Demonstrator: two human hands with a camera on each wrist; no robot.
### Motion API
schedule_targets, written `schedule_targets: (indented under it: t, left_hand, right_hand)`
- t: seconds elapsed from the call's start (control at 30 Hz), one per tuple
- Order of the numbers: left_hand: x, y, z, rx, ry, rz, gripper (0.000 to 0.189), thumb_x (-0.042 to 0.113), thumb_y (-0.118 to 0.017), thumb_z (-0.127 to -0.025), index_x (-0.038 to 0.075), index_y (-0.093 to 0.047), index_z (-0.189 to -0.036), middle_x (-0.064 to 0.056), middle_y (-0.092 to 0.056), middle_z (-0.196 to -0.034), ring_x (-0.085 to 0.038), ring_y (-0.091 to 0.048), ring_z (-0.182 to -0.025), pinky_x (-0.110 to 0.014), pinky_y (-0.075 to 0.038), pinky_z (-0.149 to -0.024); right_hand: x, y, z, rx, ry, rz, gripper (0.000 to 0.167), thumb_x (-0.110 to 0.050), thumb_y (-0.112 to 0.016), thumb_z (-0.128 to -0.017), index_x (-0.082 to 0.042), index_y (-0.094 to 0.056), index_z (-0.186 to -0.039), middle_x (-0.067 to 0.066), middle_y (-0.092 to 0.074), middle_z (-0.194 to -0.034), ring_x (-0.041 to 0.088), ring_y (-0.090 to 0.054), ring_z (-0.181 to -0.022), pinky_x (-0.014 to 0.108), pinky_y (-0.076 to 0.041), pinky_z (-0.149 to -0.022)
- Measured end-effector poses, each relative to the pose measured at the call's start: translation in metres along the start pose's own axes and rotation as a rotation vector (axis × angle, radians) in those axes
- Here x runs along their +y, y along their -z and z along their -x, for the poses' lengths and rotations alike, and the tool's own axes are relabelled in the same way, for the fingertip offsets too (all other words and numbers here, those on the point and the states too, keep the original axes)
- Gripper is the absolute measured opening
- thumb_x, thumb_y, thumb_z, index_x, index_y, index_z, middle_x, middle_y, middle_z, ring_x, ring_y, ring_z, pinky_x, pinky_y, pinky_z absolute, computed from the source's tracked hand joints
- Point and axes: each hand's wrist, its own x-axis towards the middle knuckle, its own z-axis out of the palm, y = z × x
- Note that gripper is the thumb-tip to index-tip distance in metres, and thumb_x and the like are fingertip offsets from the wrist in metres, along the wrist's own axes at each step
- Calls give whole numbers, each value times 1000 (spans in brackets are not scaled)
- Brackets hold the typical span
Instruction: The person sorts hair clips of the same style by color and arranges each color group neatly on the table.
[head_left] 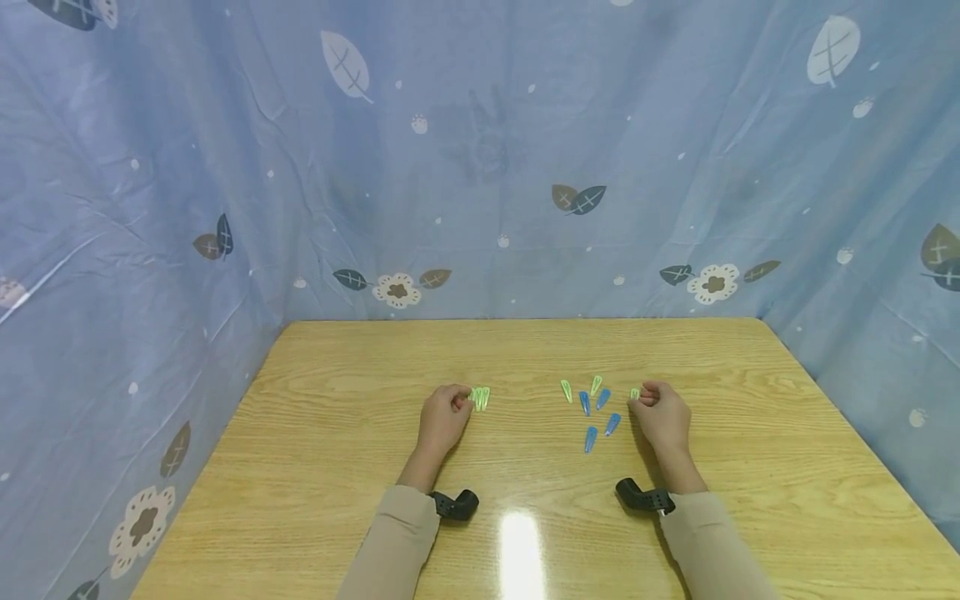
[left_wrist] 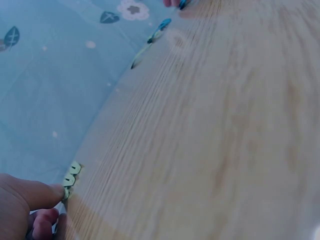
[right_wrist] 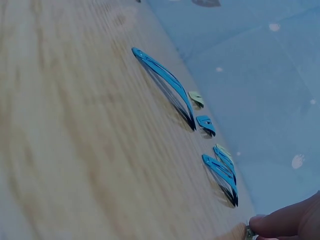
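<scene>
Three light green snap hair clips (head_left: 485, 398) lie side by side left of the table's middle. My left hand (head_left: 444, 417) pinches the leftmost green hair clip (left_wrist: 66, 193) between thumb and finger; its lower part is hidden by the fingers. On the right, my right hand (head_left: 663, 421) pinches another green hair clip (head_left: 634, 393), of which only the upper end shows. Between the hands, nearer the right one, several blue hair clips (head_left: 591, 439) lie scattered at different angles. Two more green hair clips (head_left: 566, 391) lie at the far side of the blue ones.
The wooden table (head_left: 337, 358) reaches back to a blue patterned curtain (head_left: 487, 250), which also hangs along both sides. A black wrist camera (head_left: 455, 505) is strapped to the left wrist and another black camera (head_left: 643, 497) to the right. A light reflection glares near the front.
</scene>
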Motion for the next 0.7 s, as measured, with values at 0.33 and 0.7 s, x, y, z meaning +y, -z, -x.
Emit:
schedule_targets:
  t: [0.33,0.7]
  left_hand:
    - [2,1,1,5,-7,9,16,8,-70,-86,2,-70,-100,-2,-56,-78,-12,-48,-69,-25,-41,-61]
    - [0,0,0,0,6,3,16,8,-69,-86,2,-70,-101,-1,-56,-79,-12,-47,-69,-25,-41,-61]
  right_hand:
    - [7,2,0,-13,-14,-54,35,-2,-60,-87,9,-58,-121,22,-62,-103,33,-60,-95,10,-39,-64]
    - [6,2,0,-4,-65,-137,33,-2,-57,-90,4,-60,-122,18,-60,-107,16,-54,-90,11,-39,-64]
